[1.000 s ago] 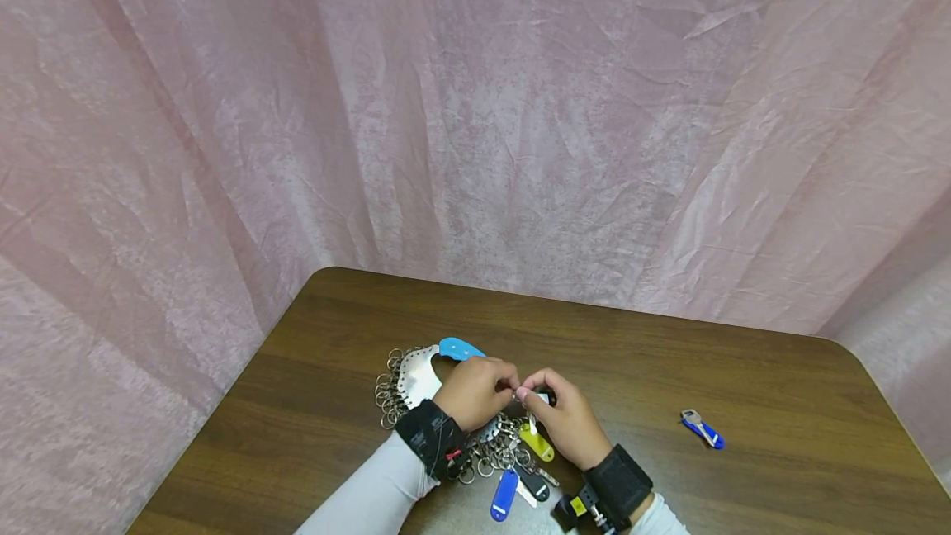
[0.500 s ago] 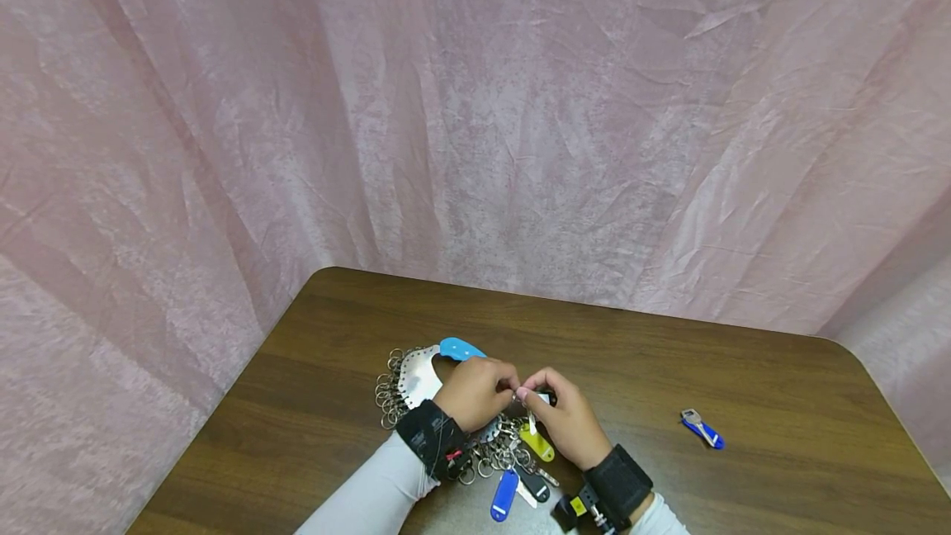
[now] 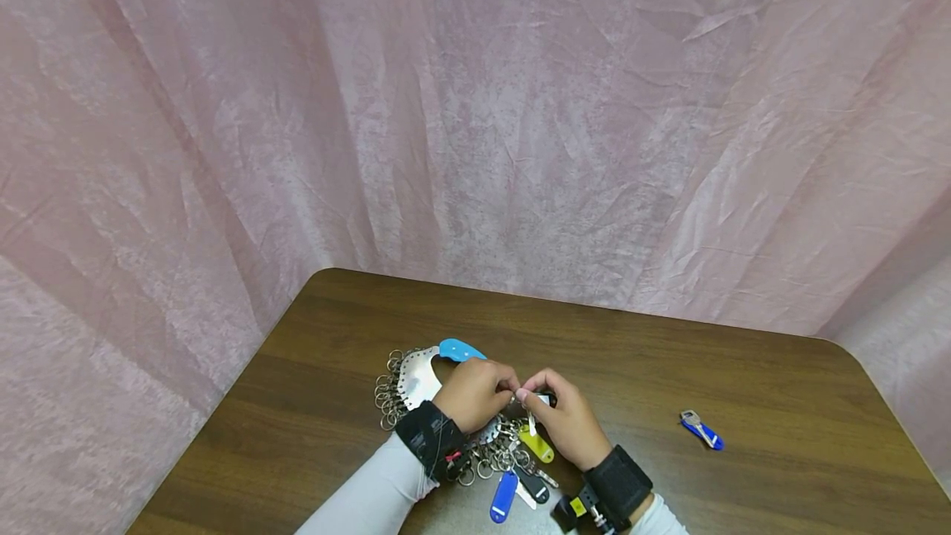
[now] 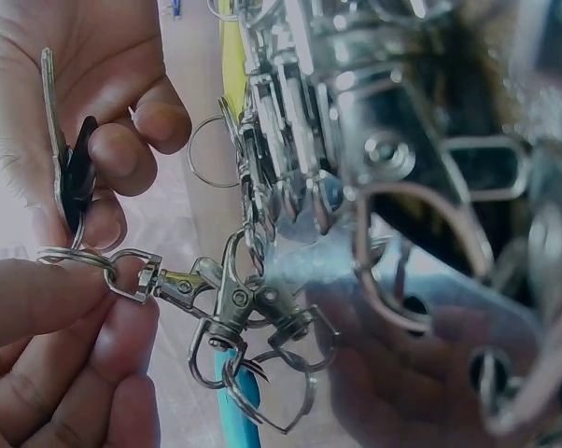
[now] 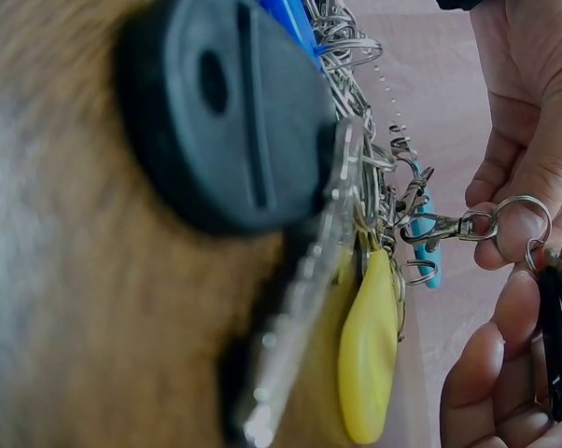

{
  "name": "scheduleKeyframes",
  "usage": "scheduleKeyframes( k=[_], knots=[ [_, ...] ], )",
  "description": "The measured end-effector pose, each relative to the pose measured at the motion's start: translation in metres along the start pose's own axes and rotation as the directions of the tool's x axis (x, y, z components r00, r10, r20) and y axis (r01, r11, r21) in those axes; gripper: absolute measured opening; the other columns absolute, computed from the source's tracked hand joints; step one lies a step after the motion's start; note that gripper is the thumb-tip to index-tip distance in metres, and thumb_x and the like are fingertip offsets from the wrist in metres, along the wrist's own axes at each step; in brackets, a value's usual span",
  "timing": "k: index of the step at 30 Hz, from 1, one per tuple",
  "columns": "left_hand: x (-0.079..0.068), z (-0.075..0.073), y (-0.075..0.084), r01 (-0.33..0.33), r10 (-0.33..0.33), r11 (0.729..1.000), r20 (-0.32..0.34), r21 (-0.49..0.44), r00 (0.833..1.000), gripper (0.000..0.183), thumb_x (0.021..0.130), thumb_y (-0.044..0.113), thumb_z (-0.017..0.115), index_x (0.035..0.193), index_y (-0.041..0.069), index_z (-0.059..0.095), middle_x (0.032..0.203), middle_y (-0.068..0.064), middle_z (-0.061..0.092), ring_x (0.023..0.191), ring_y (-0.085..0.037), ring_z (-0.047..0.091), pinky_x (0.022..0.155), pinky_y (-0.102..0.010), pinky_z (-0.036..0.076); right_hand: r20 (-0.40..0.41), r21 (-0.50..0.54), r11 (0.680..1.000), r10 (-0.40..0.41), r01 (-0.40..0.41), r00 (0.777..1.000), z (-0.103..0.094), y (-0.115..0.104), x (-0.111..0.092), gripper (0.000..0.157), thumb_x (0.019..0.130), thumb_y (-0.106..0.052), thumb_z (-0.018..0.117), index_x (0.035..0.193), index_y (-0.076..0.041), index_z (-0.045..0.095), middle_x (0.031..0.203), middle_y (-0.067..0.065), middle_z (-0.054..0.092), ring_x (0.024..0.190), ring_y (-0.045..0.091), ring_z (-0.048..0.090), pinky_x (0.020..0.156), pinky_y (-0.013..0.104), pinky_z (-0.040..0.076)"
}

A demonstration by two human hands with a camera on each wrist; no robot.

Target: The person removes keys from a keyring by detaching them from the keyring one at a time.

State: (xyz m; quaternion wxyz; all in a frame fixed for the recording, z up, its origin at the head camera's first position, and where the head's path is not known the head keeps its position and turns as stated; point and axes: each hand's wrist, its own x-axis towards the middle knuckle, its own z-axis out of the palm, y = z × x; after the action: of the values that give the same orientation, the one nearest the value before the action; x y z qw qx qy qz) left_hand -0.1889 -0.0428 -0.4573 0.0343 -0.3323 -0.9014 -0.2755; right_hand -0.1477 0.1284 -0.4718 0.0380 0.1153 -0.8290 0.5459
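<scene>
A curved silver metal key holder (image 3: 418,376) with a light blue handle (image 3: 459,348) lies on the table, its edge lined with swivel snap hooks and split rings. Over it my left hand (image 3: 475,393) pinches a split ring (image 5: 524,220) that is linked to one snap hook (image 4: 183,285). My right hand (image 3: 570,426) meets it fingertip to fingertip. Its fingers hold a key (image 4: 52,121) with a black tag (image 5: 554,331), whose small ring meets the split ring. Whether that small ring is threaded on the split ring I cannot tell.
A yellow tag (image 3: 537,443), a blue tag (image 3: 503,496) and a dark tag (image 3: 532,485) with keys hang from the holder's near right side. Farther right, a key with a blue tag (image 3: 702,430) lies alone on the wooden table (image 3: 312,353). Pink curtain (image 3: 475,122) hangs behind.
</scene>
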Motion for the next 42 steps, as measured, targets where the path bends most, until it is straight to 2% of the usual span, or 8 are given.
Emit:
scheduleKeyframes(
  k=[3,5,18,25,30,33,36,42],
  knots=[
    [0.000,0.000,-0.001,-0.004,0.004,1.000,0.001,-0.004,1.000,0.012,0.080,0.007,0.070,0.078,0.019,0.070,0.070,0.014,0.060,0.063,0.002,0.051,0.057,-0.016,0.041,0.000,-0.011,1.000,-0.003,0.003,1.000,0.002,0.017,0.003,0.006,0.089,-0.014,0.067,0.088,-0.015,0.061,0.088,-0.001,0.063,0.086,0.018,0.056,0.078,0.041,0.042],
    [0.000,0.000,-0.001,-0.002,0.002,1.000,0.004,-0.006,1.000,0.011,0.080,0.008,0.070,0.079,0.019,0.070,0.071,0.014,0.060,0.064,0.003,0.051,0.058,-0.016,0.041,0.003,-0.011,1.000,-0.007,0.007,1.000,0.002,0.021,0.004,0.006,0.089,-0.017,0.067,0.087,-0.019,0.061,0.087,-0.005,0.062,0.085,0.015,0.056,0.077,0.039,0.043],
    [0.000,0.000,-0.001,0.010,-0.010,1.000,0.009,-0.012,1.000,0.009,0.081,0.010,0.070,0.081,0.019,0.070,0.073,0.014,0.061,0.066,0.004,0.052,0.060,-0.016,0.043,-0.019,-0.023,0.999,-0.024,0.024,1.000,0.001,0.021,0.004,0.009,0.087,-0.019,0.069,0.086,-0.022,0.061,0.086,-0.008,0.061,0.088,0.012,0.055,0.080,0.042,0.042],
    [-0.001,-0.001,0.001,-0.018,0.018,1.000,-0.029,-0.011,0.999,0.010,0.080,0.008,0.070,0.079,0.017,0.068,0.074,0.012,0.061,0.067,0.003,0.052,0.061,-0.016,0.043,-0.003,0.009,1.000,-0.030,0.030,1.000,0.001,0.023,0.005,0.006,0.090,-0.017,0.066,0.087,-0.019,0.061,0.082,-0.004,0.061,0.072,0.017,0.056,0.063,0.031,0.048],
    [-0.001,-0.001,-0.001,-0.007,0.007,1.000,-0.030,-0.015,1.000,0.009,0.080,0.009,0.070,0.080,0.017,0.066,0.075,0.012,0.060,0.068,0.001,0.053,0.062,-0.017,0.044,-0.017,0.038,0.999,-0.023,0.023,1.000,0.000,0.024,0.005,0.004,0.090,-0.014,0.065,0.089,-0.015,0.061,0.082,-0.001,0.060,0.065,0.016,0.055,0.058,0.027,0.047],
    [0.000,-0.001,-0.003,0.008,-0.009,1.000,-0.027,-0.016,1.000,0.009,0.081,0.009,0.069,0.082,0.018,0.067,0.076,0.011,0.060,0.069,0.000,0.053,0.063,-0.018,0.044,-0.028,0.063,0.998,-0.017,0.019,0.999,-0.001,0.020,0.004,0.004,0.090,-0.011,0.064,0.090,-0.009,0.061,0.081,0.003,0.060,0.062,0.017,0.054,0.055,0.027,0.047],
    [0.000,-0.002,-0.006,0.022,-0.022,1.000,-0.031,-0.012,0.999,0.008,0.081,0.010,0.069,0.083,0.018,0.067,0.077,0.011,0.060,0.069,0.000,0.053,0.062,-0.018,0.045,-0.030,0.088,0.996,-0.011,0.013,0.999,-0.005,0.008,0.002,0.007,0.091,-0.009,0.063,0.091,-0.002,0.060,0.082,0.008,0.059,0.063,0.021,0.054,0.055,0.027,0.047],
    [-0.001,-0.004,-0.010,0.051,-0.052,0.998,-0.033,-0.031,0.998,0.006,0.082,0.011,0.069,0.084,0.016,0.067,0.076,0.012,0.058,0.067,0.000,0.052,0.061,-0.018,0.044,-0.026,0.114,0.993,0.000,0.003,1.000,-0.014,-0.013,0.000,0.007,0.092,-0.005,0.061,0.093,0.002,0.059,0.083,0.014,0.058,0.067,0.030,0.054,0.058,0.026,0.047]
  ],
)
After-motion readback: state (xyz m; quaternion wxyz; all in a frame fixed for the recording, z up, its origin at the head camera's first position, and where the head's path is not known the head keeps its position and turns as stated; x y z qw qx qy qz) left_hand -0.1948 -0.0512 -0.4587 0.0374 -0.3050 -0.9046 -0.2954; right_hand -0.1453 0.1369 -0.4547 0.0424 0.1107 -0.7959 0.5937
